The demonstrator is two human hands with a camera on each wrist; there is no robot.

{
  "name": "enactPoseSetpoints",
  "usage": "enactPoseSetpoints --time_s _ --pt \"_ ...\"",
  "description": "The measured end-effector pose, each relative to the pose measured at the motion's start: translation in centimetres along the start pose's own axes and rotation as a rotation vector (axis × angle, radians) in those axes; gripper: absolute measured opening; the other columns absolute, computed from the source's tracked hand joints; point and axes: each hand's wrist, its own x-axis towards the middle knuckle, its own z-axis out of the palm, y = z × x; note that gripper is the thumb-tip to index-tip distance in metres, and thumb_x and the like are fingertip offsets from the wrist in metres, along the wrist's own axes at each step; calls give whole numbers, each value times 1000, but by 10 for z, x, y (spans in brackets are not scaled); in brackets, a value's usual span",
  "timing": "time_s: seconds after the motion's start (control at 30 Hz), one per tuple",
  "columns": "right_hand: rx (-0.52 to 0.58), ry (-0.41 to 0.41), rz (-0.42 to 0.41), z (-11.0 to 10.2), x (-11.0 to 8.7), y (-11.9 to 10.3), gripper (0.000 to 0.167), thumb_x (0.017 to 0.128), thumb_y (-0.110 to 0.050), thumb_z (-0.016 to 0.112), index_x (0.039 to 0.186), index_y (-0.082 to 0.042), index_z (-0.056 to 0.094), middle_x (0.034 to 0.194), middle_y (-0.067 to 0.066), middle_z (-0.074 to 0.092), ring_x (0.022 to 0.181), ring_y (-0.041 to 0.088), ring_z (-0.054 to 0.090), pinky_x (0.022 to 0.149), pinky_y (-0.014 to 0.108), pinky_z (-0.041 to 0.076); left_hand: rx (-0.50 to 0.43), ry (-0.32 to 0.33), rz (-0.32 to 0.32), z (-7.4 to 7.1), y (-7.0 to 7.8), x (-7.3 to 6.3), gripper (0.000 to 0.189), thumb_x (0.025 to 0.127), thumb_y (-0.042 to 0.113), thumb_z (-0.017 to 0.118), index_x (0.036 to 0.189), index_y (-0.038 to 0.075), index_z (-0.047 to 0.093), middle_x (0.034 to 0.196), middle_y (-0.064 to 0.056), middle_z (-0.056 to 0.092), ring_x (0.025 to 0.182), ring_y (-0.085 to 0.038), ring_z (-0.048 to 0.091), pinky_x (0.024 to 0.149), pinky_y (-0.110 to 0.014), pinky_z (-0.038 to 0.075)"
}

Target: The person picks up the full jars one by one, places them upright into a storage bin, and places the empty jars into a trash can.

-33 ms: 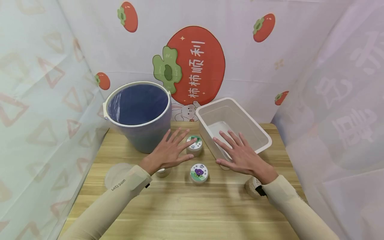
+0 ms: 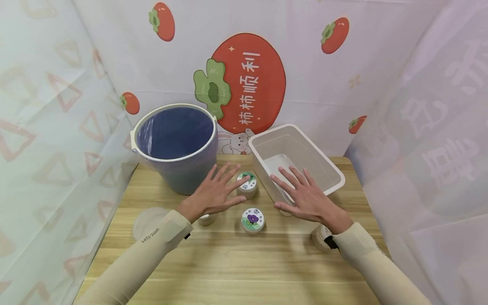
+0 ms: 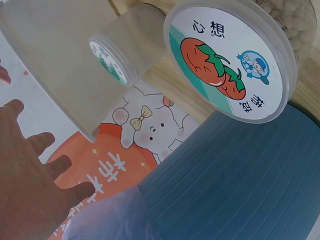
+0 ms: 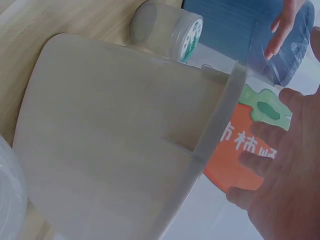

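Note:
My left hand, fingers spread and palm down, hovers above small lidded jars in front of the bucket. Under its thumb side stands a jar with a green-and-white lid; nearer lies a jar lid with a purple flower. Below the left wrist, a third jar is mostly hidden; the left wrist view shows its persimmon lid and pale balls inside. My right hand, likewise spread and holding nothing, overlaps the near side of the beige tub. Another jar stands beside the right wrist, partly covered.
A blue bucket with a white rim and a plastic liner stands at the back left. A translucent round disc lies on the wooden table, partly behind the left sleeve. Printed cloth walls in the back and both sides.

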Motion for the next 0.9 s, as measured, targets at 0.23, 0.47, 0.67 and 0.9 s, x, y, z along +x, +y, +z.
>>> enactPoseSetpoints --time_s 0.23,0.47,0.67,0.9 --pt "-6 3 10 -1 -3 -1 82 103 -63 62 173 -29 34 180 11 29 167 45 24 131 75 18 8 9 5 -2 1 -3 73 108 74 37 173 43 26 186 -4 9 172 -36 7 134 -70 14" --pt "-12 15 20 -3 -9 0 82 102 -61 63 172 -29 35 180 11 31 166 45 26 131 74 20 12 16 6 -4 1 -7 74 107 75 39 173 43 28 185 -5 13 172 -36 10 134 -69 16" --pt "5 3 30 -3 -15 3 82 104 -59 63 173 -28 33 180 12 30 166 46 24 131 74 18 3 -3 -10 -2 0 -13 75 107 76 39 173 43 27 185 -5 14 171 -37 12 134 -69 17" --pt "9 18 37 -3 -23 10 81 104 -58 63 173 -27 32 179 14 31 165 47 25 130 74 18 14 11 -11 3 -5 -20 75 107 75 42 172 42 29 185 -5 16 169 -40 20 132 -71 22"
